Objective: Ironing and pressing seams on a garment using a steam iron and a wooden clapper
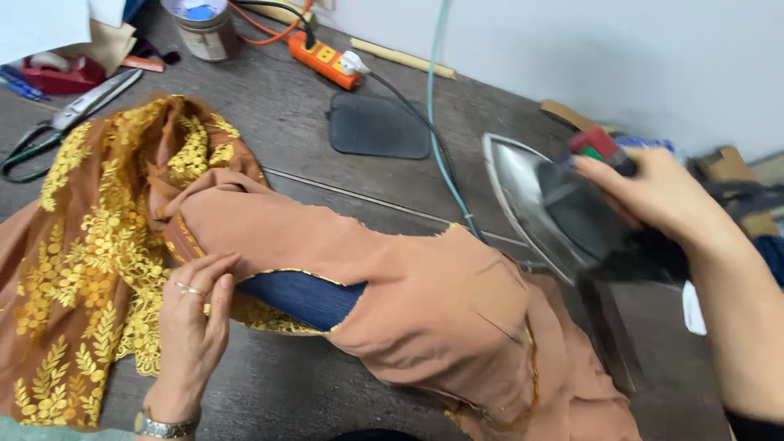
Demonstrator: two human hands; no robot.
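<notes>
A brown garment point(408, 286) with yellow lace embroidery point(90, 245) lies across the dark table, pulled over a blue padded pressing form point(306, 298). My left hand point(192, 327), wearing a ring and a wristwatch, rests flat on the fabric beside the blue form, fingers together. My right hand point(661, 200) grips the handle of a metal clothes iron point(543, 204), tilted with its shiny soleplate facing left, lifted just right of the garment. The iron is blurred.
A dark grey iron rest pad point(378, 125) lies behind the garment. An orange power strip point(327, 59) with a white plug, a tin point(202, 28), large scissors point(65, 114) and a red tape dispenser point(57, 73) sit at the back left. A pale wall point(612, 49) is behind.
</notes>
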